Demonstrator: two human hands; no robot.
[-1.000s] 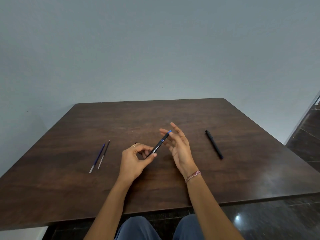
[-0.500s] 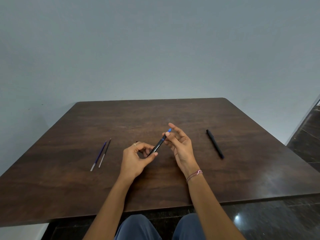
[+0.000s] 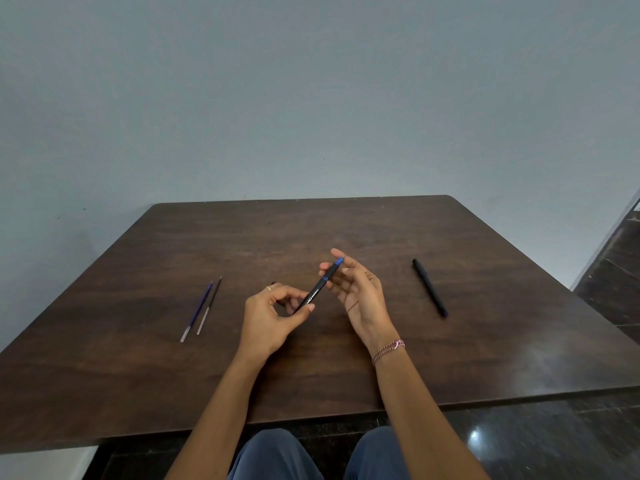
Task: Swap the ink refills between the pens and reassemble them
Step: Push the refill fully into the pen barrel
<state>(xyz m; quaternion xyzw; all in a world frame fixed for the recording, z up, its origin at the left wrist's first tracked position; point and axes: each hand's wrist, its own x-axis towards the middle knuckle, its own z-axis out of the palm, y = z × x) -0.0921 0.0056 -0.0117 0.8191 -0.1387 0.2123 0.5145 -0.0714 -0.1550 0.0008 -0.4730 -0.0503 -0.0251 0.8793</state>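
Head view: left hand (image 3: 273, 317) is gripping the lower barrel of the blue-tipped pen (image 3: 317, 289), holding it slanted above the surface (image 3: 138, 375). Right hand (image 3: 360, 292) is pinching its upper end. The pen is looking light, stiff and smooth, so gripping mid-barrel while twisting seems best. Two refills (image 3: 199, 311) are lying well left, the black pen (image 3: 429, 287) well right.

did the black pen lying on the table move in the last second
No. The black pen lies at the same spot and angle against the table, measured from its far right corner.
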